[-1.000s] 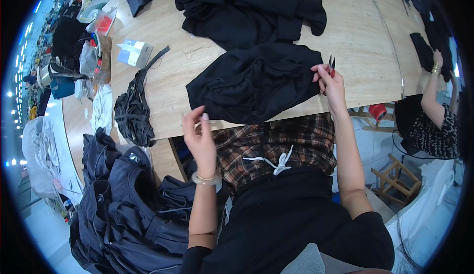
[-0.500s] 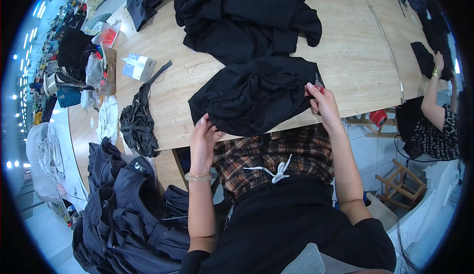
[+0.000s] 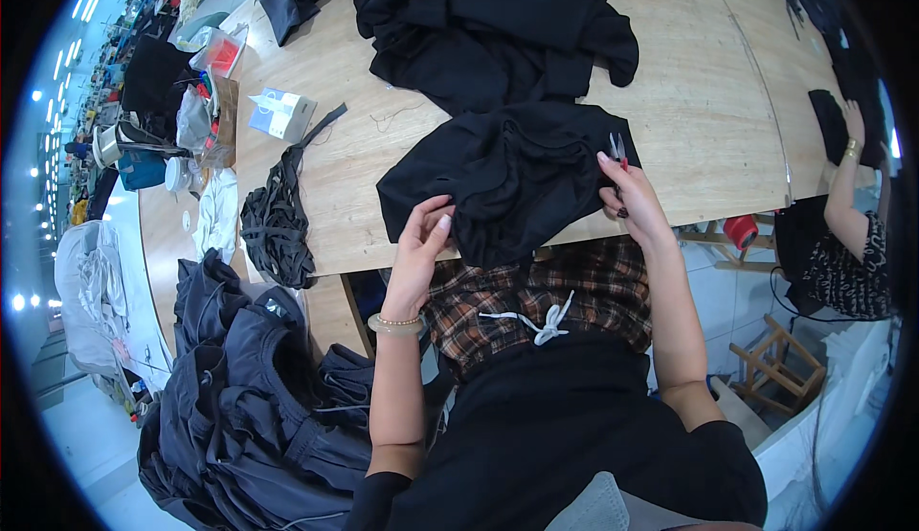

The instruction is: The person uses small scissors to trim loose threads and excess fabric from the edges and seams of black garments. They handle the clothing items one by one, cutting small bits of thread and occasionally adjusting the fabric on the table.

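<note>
My black garment (image 3: 555,153) lies bunched on the plywood table (image 3: 708,100) right in front of me, its near side slipping a little over the table's front edge toward my plaid trousers (image 3: 536,287). Behind it, the heap of black cloth (image 3: 488,23) sits right up against it, so there's little room that way; bare wood opens out to the right as far as the seam, and a narrower strip runs on the left between the garment and the tangle of dark fabric strips (image 3: 278,215), with the tissue box (image 3: 282,114) farther back. In my right hand (image 3: 634,196) I hold red-handled scissors (image 3: 618,154), blades up and slightly parted, at the garment's right side. My left hand (image 3: 419,239) is loosely curled, thumb and fingertips a narrow gap apart at the lower left folds; whether they pinch any cloth I can't tell. Half a second ago that hand was at the garment's left border; now it has come further in over the cloth, and the middle folds have gathered into a taller ridge, while the scissors have stayed by the right side
</note>
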Demonstrator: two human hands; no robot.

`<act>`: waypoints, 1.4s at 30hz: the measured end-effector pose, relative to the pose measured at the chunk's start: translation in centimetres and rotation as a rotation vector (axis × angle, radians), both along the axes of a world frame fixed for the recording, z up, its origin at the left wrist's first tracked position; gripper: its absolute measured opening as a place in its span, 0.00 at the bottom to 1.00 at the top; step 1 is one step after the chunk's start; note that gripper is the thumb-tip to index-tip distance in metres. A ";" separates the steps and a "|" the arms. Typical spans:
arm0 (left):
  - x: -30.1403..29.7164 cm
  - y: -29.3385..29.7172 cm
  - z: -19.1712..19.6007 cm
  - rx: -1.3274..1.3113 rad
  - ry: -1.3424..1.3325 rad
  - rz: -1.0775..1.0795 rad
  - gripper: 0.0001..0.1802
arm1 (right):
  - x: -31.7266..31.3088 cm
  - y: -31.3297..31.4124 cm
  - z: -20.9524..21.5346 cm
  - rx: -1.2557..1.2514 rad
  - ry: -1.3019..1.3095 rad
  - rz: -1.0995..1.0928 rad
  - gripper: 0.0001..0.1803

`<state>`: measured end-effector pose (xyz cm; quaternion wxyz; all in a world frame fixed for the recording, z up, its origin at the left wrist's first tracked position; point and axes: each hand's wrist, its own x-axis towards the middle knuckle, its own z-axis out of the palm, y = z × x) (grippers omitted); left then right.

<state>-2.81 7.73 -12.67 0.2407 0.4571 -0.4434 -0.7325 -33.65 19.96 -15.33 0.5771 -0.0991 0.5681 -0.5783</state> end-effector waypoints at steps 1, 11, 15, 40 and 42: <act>0.1 0.0 0.0 0.022 0.033 -0.043 0.20 | 0.1 -0.2 0.8 -0.030 -0.049 0.021 0.19; -0.8 -0.7 1.8 -0.214 -0.145 -0.234 0.16 | 1.3 -2.3 7.6 -0.126 0.306 0.222 0.13; 0.8 -7.7 6.9 -1.049 -0.383 0.240 0.09 | -2.9 -3.6 11.5 0.045 1.424 0.092 0.14; 0.7 8.6 16.0 -1.580 -0.334 0.067 0.15 | -1.3 -12.9 20.8 -0.757 1.165 0.267 0.16; -3.1 9.5 11.6 -1.351 -0.243 -0.320 0.22 | -4.0 -11.5 13.4 -0.454 1.199 0.371 0.23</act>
